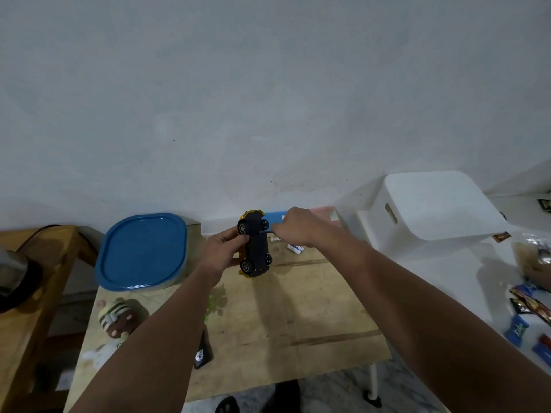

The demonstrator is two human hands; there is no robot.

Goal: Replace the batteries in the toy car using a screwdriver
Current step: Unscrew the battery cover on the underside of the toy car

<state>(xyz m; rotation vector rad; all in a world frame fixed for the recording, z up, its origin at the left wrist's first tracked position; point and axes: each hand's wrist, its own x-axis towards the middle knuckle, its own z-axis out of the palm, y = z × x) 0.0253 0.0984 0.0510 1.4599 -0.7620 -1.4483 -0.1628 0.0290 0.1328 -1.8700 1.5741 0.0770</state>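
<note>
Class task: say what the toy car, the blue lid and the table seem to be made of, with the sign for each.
Toy car: likely plastic, matte black underside, yellow body edges.
Blue lid: likely plastic, glossy; light glints along its moulded rim.
Table: looks like pale wood or a wood-print top, with dark streaks; cannot tell which.

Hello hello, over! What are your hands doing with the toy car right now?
Left hand grips toy car, underside up. Right hand holds screwdriver, tip on the underside. Nothing blocking. Over.
</note>
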